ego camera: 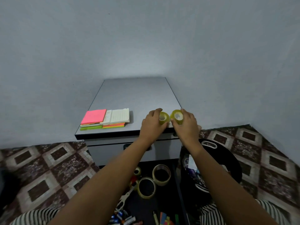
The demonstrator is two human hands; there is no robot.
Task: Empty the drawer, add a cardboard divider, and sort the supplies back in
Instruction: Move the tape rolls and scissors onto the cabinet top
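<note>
- Bottom centre: the open drawer [179, 194] holds large tape rolls [161, 174], scissors [124, 199] and batteries [120, 215].
- Centre right: the left hand [153, 125] grasps a small tape roll [164, 118] and the right hand [187, 123] grasps a second small roll [177, 116], just beside each other near the cabinet top's [138, 98] front edge.
- Notepads [104, 118] lie centre left, with bare surface behind.

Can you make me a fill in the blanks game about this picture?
1. The left hand and right hand hold ____ small tape rolls.
2. The top pad on the cabinet is ____.
3. The scissors lie in the open ____.
Missing words: two, pink, drawer.
</note>
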